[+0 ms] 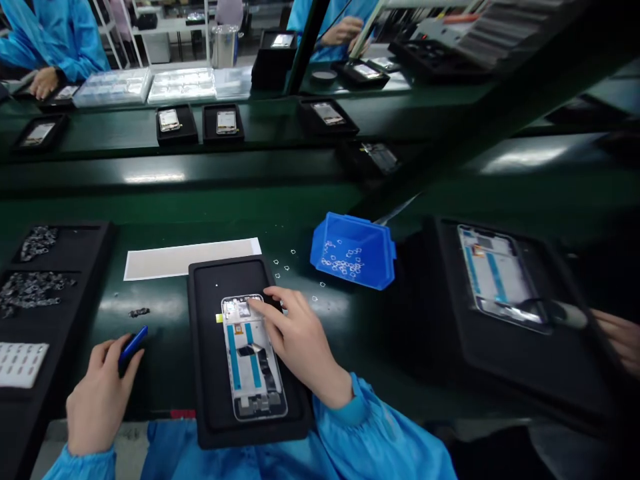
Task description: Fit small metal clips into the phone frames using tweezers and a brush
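Note:
A phone frame [253, 360] with blue strips lies in a black tray [205, 347] right in front of me. My right hand [300, 340] rests on the tray, its fingers pressed together on the frame's top end; anything under the fingertips is too small to make out. My left hand [100, 400] rests on the green belt to the left, closed around a blue pen-like tool [133, 345].
A tilted blue bin [353, 252] of small white parts sits to the right, with a few parts scattered on the belt. A white strip [193, 258] lies behind the tray. Black trays [30, 320] of parts stand left. Another tray [500, 313] with a frame and another person's hand [620, 340] are right.

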The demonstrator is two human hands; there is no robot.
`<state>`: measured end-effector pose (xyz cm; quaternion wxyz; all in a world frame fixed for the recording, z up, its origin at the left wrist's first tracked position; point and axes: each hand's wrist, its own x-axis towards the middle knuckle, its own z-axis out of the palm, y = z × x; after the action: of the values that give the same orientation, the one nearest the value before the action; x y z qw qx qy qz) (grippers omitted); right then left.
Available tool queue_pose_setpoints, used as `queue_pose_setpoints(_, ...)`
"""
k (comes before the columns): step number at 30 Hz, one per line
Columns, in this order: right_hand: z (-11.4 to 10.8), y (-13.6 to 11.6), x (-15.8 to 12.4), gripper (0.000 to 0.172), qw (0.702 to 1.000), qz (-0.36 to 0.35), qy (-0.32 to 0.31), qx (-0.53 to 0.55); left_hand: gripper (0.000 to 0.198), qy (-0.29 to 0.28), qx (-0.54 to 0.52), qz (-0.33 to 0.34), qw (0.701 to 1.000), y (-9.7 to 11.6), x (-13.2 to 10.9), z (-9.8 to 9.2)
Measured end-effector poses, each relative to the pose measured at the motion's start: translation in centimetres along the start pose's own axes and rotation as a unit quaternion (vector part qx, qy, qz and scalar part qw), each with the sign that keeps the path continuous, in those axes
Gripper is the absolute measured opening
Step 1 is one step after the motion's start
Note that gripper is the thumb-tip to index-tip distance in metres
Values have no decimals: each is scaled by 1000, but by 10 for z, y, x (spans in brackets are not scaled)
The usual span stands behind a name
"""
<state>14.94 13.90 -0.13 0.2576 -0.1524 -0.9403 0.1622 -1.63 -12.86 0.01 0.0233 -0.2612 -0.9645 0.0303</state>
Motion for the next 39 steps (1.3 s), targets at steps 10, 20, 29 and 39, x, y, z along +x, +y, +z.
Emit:
queue_pose_setpoints(10, -1, -1, 7, 39, 992, -32, -53, -111, 38, -32, -42, 47, 998, 9, 4, 18)
queue_pose_setpoints(20, 0, -1, 5, 29, 999, 32, 1, 28, 33, 2, -319, 105, 942, 32, 0, 11)
queue_pose_setpoints(29, 1, -9, 19, 12, 998, 57, 0, 29, 60, -136, -415, 72, 897, 71, -4, 1)
queue_pose_setpoints(39, 3, -8, 15, 13, 996, 70, 3, 48, 58, -147, -416, 83, 894, 68, -7, 7)
